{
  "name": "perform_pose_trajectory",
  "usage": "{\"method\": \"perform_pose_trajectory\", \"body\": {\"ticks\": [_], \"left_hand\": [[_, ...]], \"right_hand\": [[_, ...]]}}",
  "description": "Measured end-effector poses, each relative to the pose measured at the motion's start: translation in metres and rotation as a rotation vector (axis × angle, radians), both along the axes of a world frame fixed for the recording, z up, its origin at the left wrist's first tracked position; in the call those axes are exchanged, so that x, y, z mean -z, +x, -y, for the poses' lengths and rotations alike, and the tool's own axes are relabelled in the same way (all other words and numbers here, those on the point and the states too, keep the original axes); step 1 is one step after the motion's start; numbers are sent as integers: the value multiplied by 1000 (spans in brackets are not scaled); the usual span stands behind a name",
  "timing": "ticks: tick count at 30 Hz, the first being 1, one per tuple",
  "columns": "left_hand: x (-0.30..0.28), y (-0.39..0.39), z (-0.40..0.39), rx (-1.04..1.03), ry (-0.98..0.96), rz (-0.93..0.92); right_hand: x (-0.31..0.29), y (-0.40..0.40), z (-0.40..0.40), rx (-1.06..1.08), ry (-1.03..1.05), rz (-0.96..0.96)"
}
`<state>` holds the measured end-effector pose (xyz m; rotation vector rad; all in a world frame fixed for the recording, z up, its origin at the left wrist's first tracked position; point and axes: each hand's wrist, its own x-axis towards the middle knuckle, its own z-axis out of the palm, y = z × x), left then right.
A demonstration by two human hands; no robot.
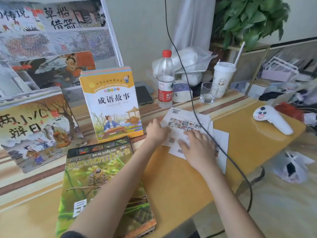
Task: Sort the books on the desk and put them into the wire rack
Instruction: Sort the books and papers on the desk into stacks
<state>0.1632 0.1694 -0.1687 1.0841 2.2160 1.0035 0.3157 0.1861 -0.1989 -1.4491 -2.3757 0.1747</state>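
Loose white printed sheets [186, 123] lie spread on the yellow desk [180, 177]. My left hand [157, 130] touches their left edge; whether its fingers grip a sheet I cannot tell. My right hand [197, 146] rests flat on top of them with straight fingers. A green insect encyclopedia stack [96, 172] lies under my left forearm. A stack of orange-topped story books [111, 103] sits behind it, and a stack of large picture books [34, 127] lies at the left. The white wire rack [106, 45] at the back left holds more picture books [60, 18].
A red-capped water bottle [165, 79], a glass [207, 92], a cup with a straw [223, 78] and a dark phone [144, 95] stand at the desk's back. A white controller [272, 120] lies at the right. A black cable [197, 109] hangs across the sheets.
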Motion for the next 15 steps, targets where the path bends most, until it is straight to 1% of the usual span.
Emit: {"method": "perform_pose_trajectory", "body": {"ticks": [3, 5, 7, 8, 10, 12, 15], "left_hand": [[0, 0, -14, 47, -46, -44], [1, 5, -20, 99, -105, -140], [3, 12, -24, 151, -165, -276], [4, 14, -25, 168, -183, -342], [4, 14, -26, 189, -221, -407], [-1, 13, -25, 216, -263, -394], [-5, 13, -21, 246, -285, -247]], "right_hand": [[0, 7, 2, 103, -52, -113], [0, 12, -2, 209, -87, -134], [-1, 19, -9, 342, -152, -162], [-1, 24, -14, 374, -177, -213], [-2, 30, -22, 351, -186, -373], [-6, 32, -26, 292, -207, -584], [-17, 33, -25, 270, -285, -760]]}}
